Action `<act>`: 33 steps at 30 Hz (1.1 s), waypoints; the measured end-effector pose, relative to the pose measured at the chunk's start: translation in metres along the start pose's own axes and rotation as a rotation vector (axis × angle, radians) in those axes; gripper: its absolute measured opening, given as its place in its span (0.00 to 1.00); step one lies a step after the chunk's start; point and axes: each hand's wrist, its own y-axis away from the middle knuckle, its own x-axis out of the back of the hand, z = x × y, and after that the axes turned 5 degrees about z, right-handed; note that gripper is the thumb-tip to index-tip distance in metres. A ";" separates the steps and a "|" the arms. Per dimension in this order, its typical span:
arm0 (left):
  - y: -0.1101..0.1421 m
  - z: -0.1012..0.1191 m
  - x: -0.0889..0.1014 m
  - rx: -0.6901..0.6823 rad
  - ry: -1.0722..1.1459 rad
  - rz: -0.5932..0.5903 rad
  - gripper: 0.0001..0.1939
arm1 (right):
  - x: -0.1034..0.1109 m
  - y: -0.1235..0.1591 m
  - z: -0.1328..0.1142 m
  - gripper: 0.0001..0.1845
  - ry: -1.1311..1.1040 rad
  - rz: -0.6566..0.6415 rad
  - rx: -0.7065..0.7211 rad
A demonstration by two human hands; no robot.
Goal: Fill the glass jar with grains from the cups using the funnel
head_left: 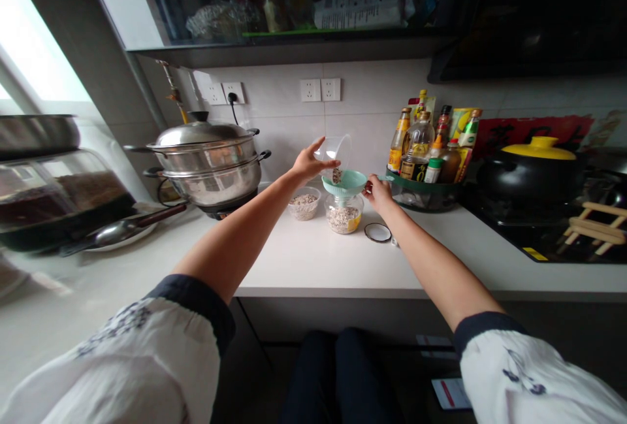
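My left hand [313, 161] grips a clear plastic cup [337, 148], tilted over a mint-green funnel [345, 183]. Some flaky grain [336, 176] lies at the cup's lower lip, above the funnel. The funnel sits in the mouth of a clear jar [344, 216], which is partly filled with similar flakes and has a yellow patch on its side. My right hand [377, 192] is closed on the funnel's handle at the right. Left of the jar stands a clear plastic bowl [304, 205] of flakes. A round lid [377, 232] lies right of the jar.
A steel steamer pot [210, 163] stands at left, near a ladle [115, 234] on a plate. Bottles of sauce [421, 143] crowd a dark green tray [426, 195] at right. Beyond are a stove with a black pot [531, 172] and a small wooden rack [595, 228]. A cabinet [294, 51] hangs overhead.
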 end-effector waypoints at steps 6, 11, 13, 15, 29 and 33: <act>0.001 -0.002 0.001 0.003 -0.029 0.002 0.49 | 0.000 0.000 -0.001 0.09 -0.001 0.007 -0.008; 0.000 -0.004 0.002 -0.011 -0.039 0.001 0.49 | 0.001 -0.001 0.000 0.10 0.007 0.001 -0.006; 0.000 -0.006 0.001 -0.017 -0.039 -0.007 0.49 | 0.001 -0.002 0.001 0.10 0.009 0.000 0.001; -0.001 -0.008 0.001 -0.031 -0.046 -0.013 0.50 | 0.001 -0.003 0.002 0.10 0.011 0.003 0.009; 0.000 -0.008 0.003 -0.072 -0.158 -0.022 0.51 | 0.001 -0.003 0.000 0.09 0.006 0.006 0.009; -0.001 -0.010 0.003 -0.077 -0.150 -0.028 0.51 | 0.001 -0.003 0.000 0.09 0.006 0.004 0.010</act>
